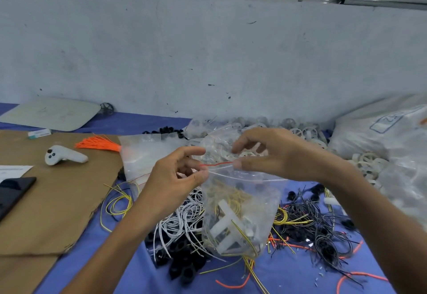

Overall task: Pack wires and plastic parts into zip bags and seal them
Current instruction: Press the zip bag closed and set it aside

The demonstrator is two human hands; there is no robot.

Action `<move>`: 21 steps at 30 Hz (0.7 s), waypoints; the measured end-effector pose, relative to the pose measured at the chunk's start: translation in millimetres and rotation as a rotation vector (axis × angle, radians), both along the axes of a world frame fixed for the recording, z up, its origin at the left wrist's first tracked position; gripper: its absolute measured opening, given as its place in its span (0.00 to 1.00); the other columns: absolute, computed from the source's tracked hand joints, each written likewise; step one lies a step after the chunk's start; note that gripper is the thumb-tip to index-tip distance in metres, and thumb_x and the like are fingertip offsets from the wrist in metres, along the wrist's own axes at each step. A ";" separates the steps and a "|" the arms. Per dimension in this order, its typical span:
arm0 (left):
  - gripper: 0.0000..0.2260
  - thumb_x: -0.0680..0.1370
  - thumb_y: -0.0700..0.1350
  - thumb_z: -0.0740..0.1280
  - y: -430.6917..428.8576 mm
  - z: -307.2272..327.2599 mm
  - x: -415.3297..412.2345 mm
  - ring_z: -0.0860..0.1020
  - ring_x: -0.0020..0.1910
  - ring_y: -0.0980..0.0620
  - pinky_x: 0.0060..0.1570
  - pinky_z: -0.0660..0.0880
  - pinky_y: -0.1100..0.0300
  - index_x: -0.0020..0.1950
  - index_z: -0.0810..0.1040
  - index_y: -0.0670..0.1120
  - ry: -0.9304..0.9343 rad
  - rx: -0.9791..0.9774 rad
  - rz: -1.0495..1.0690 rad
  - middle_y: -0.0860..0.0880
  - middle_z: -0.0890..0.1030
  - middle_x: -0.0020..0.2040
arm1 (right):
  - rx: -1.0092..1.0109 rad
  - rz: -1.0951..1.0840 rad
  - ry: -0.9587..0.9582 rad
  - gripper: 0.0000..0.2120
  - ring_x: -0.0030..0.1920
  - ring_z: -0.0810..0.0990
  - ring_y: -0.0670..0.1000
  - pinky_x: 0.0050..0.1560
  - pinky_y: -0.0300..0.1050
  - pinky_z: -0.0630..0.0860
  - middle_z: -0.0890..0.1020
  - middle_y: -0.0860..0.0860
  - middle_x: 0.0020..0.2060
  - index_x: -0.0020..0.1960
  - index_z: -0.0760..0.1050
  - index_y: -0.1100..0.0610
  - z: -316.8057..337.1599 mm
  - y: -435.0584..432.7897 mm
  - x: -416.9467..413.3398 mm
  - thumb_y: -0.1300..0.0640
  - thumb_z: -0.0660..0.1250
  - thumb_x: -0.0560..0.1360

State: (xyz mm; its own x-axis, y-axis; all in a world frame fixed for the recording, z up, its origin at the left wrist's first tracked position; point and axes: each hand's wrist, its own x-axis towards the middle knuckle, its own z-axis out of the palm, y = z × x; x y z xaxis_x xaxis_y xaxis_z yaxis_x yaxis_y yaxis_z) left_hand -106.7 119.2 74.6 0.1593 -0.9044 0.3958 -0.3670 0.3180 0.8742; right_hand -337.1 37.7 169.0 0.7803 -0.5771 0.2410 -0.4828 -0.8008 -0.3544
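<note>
Bag up off the tabletop, both grips on the zip strip

Left grip [175,178] has thumb and forefinger pinched on one end of the zip bag [251,203] at its mouth. Right grip [272,152] is clamped on the other end, thumb against the red seal line [217,163], the other fingers curled above it. That red line stretches tight between the two grips. A clear lip sags away below the right grip, so the mouth looks part open there.

The bag hangs straight down from both grips. Inside it I see yellow wires [233,195] up near the top and a white plastic part [227,222] lower down. Whether its bottom touches the heap beneath, I can't tell.

Under the left grip lies a tangle of white wires [182,219], with black plastic rings [182,261] nearer me. Under the right forearm there's a mess of black wires [323,229] on the blue tabletop [138,270]. Beyond the right grip, white plastic wheels [307,134] are piled by the wall. Beyond the left grip sits a stack of spare bags [143,152], and further out to that side an orange wire bundle [99,144] and a white controller [64,155] rest on cardboard [46,201].
</note>
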 end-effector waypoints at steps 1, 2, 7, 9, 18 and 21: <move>0.17 0.74 0.43 0.75 -0.6 1.0 -1.7 0.80 0.38 0.54 0.38 0.74 0.68 0.59 0.78 0.58 0.034 0.005 -0.007 0.53 0.85 0.46 | -0.056 0.028 0.042 0.16 0.52 0.75 0.37 0.50 0.27 0.69 0.80 0.36 0.52 0.56 0.79 0.44 -0.1 2.7 10.2 0.37 0.68 0.73; 0.17 0.73 0.42 0.75 -1.2 1.7 -3.4 0.79 0.37 0.54 0.37 0.75 0.67 0.59 0.78 0.57 0.067 0.010 -0.013 0.52 0.85 0.45 | -0.104 0.050 0.098 0.18 0.53 0.74 0.37 0.50 0.27 0.67 0.79 0.37 0.54 0.58 0.78 0.45 -1.4 4.3 20.6 0.37 0.67 0.74; 0.18 0.71 0.43 0.77 -2.4 -0.1 -6.3 0.78 0.37 0.46 0.38 0.75 0.60 0.58 0.78 0.55 0.143 0.025 -0.013 0.50 0.86 0.44 | -0.095 0.061 0.237 0.12 0.50 0.78 0.46 0.54 0.48 0.74 0.82 0.43 0.49 0.53 0.81 0.50 -9.5 4.7 50.4 0.43 0.67 0.76; 0.17 0.71 0.42 0.77 -2.4 -2.0 -4.5 0.75 0.34 0.49 0.35 0.74 0.62 0.57 0.79 0.54 0.157 0.022 -0.007 0.50 0.86 0.44 | -0.076 0.054 0.222 0.10 0.47 0.79 0.47 0.51 0.51 0.76 0.83 0.44 0.45 0.50 0.81 0.51 -12.4 4.9 52.1 0.45 0.68 0.76; 0.15 0.71 0.42 0.77 -2.5 -5.9 -2.2 0.71 0.31 0.52 0.30 0.71 0.65 0.53 0.79 0.55 0.168 0.008 0.004 0.49 0.86 0.42 | -0.118 0.066 0.148 0.07 0.42 0.78 0.47 0.46 0.50 0.75 0.81 0.46 0.41 0.47 0.80 0.52 -21.2 6.1 53.5 0.49 0.68 0.76; 0.14 0.72 0.42 0.77 -1.2 -6.3 -1.7 0.72 0.31 0.51 0.31 0.72 0.65 0.53 0.79 0.57 0.136 -0.006 0.013 0.51 0.86 0.42 | -0.124 0.058 0.138 0.08 0.42 0.78 0.48 0.46 0.51 0.75 0.82 0.46 0.41 0.47 0.80 0.52 -25.5 5.2 52.1 0.48 0.68 0.76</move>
State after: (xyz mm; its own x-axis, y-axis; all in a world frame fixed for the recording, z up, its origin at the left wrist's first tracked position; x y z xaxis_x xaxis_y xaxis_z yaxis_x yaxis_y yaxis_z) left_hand -108.4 117.9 68.3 0.2234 -0.8997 0.3750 -0.2488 0.3194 0.9144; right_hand -285.0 42.8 143.5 0.8418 -0.5030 0.1959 -0.4719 -0.8620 -0.1853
